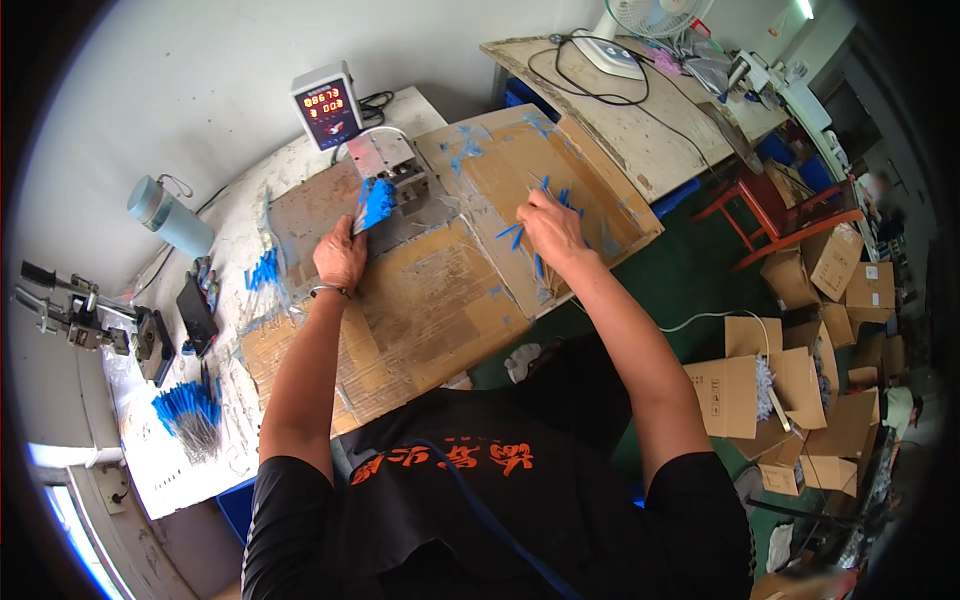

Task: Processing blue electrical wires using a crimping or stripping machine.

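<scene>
My left hand [340, 258] is closed around a bundle of thin stalks with bright blue ends [377, 202]. The blue ends point up and away from me, close in front of a small metal bench machine [382, 152]. Over the cardboard on the right, my right hand [552, 228] is closed with its fingertips pinched together among loose blue-ended pieces [566, 198]. Whatever sits between those fingertips is too small or hidden to make out. Another blue piece [539, 266] lies below the wrist.
Behind the machine stands a box with a red digital display [326, 108]. Taped cardboard [430, 300] covers the table. To the left are a blue-grey bottle [170, 215], a phone [197, 312] and blue-tipped bundles [188, 412]. A red chair [775, 205] and open cartons [745, 380] stand right.
</scene>
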`<control>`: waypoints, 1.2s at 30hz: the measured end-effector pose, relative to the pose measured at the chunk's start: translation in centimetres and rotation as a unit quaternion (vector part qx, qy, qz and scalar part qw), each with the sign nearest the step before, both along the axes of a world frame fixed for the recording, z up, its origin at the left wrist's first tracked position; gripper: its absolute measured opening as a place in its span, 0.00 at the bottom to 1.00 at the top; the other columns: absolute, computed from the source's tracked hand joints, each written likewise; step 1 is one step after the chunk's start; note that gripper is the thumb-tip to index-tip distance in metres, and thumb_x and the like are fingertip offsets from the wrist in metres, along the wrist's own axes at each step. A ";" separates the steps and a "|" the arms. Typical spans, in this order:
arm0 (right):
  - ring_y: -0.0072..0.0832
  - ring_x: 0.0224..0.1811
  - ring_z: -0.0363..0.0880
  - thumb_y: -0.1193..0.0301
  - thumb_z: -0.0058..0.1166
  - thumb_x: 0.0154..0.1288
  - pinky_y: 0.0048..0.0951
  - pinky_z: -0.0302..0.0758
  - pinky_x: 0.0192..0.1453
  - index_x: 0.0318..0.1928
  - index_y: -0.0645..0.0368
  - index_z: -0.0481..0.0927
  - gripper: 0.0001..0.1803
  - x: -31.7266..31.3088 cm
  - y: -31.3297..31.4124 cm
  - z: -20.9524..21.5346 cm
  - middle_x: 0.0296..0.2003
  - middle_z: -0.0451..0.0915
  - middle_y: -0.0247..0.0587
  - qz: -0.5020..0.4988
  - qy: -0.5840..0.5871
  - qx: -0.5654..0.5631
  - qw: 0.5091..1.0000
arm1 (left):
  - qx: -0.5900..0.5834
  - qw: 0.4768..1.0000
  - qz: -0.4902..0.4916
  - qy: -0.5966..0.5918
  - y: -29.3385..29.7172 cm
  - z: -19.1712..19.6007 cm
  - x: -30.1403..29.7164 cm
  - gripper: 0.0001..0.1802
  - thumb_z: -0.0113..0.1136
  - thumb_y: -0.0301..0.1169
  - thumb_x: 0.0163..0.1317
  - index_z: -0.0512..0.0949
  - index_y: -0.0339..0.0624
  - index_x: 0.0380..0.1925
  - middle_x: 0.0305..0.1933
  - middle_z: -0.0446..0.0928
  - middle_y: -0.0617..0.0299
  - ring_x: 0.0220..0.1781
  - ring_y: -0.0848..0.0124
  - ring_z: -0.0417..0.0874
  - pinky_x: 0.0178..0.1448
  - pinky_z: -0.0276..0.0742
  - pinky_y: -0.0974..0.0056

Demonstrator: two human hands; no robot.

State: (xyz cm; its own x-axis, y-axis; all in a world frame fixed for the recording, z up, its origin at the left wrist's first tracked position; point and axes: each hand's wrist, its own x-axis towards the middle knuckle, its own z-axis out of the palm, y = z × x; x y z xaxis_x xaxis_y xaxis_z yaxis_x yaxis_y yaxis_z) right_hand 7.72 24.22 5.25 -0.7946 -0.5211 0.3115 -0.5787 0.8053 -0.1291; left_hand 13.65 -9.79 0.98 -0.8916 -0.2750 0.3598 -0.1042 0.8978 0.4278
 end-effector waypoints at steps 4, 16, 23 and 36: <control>0.40 0.38 0.78 0.74 0.55 0.58 0.39 0.74 0.38 0.33 0.55 0.77 0.02 0.7 -0.7 1.3 0.38 0.76 0.40 0.029 0.032 -0.195 0.980 | 0.008 0.999 -0.031 -0.013 -0.3 0.2 0.2 0.09 0.56 0.38 0.58 0.74 0.50 0.37 0.35 0.79 0.51 0.39 0.50 0.80 0.41 0.74 0.51; 0.16 0.24 0.77 0.68 0.56 0.60 0.23 0.72 0.29 0.33 0.59 0.80 0.08 2.5 -15.8 -4.3 0.21 0.80 0.32 -0.010 -0.324 -0.404 0.855 | 0.235 0.966 0.044 0.097 -0.6 -0.8 -0.2 0.11 0.52 0.38 0.65 0.72 0.44 0.31 0.24 0.77 0.56 0.30 0.54 0.79 0.35 0.72 0.55; 0.17 0.23 0.77 0.67 0.56 0.60 0.23 0.71 0.27 0.34 0.60 0.80 0.08 1.3 -16.9 -3.6 0.22 0.81 0.33 -0.049 -0.348 -0.427 0.833 | 0.210 0.971 0.039 0.104 -0.3 -0.4 0.0 0.11 0.51 0.37 0.65 0.71 0.43 0.29 0.23 0.77 0.57 0.29 0.55 0.79 0.34 0.72 0.55; 0.22 0.22 0.78 0.72 0.55 0.59 0.24 0.73 0.28 0.33 0.65 0.79 0.07 1.2 -16.9 -3.2 0.21 0.79 0.37 -0.032 -0.365 -0.468 0.805 | 0.192 0.977 0.034 0.088 -0.2 -0.1 0.0 0.11 0.52 0.38 0.64 0.69 0.44 0.28 0.24 0.77 0.56 0.30 0.53 0.79 0.35 0.71 0.53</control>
